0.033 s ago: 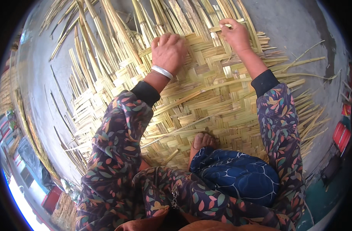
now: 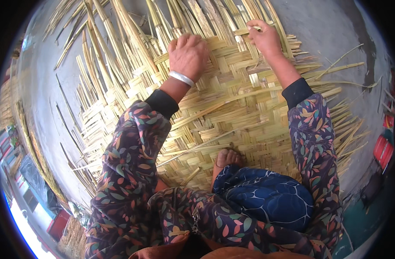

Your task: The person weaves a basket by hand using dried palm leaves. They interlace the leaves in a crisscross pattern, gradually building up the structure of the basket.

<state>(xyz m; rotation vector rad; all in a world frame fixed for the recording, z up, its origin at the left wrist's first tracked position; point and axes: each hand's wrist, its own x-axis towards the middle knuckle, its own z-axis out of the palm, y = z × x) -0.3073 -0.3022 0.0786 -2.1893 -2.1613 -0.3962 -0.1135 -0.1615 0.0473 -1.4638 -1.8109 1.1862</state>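
Note:
A broad mat of flattened, pale yellow-green reed strips (image 2: pixel 232 112) lies under both my hands. At its far edge, my left hand (image 2: pixel 188 56), with a silver bangle on the wrist, has its fingers curled down over a crosswise reed strip (image 2: pixel 217 43); the fingertips are hidden beneath the knuckles. Farther right, my right hand (image 2: pixel 265 39) is closed, thumb and forefinger pinched at the end of a light strip (image 2: pixel 242 31) lying across the lengthwise reeds. Long unwoven reeds (image 2: pixel 134 32) fan out beyond my left hand.
My bare foot (image 2: pixel 228 158) rests on the mat near my knee in blue patterned cloth (image 2: pixel 266 194). Loose reed ends stick out at the right over the grey concrete floor (image 2: pixel 322 26). A bundle of stalks (image 2: pixel 37 151) lies at the far left; a red object (image 2: pixel 383 149) is at the right.
My left hand has shifted very slightly away from me and to the left. The right hand stays nearly in place, still pinching at the strip.

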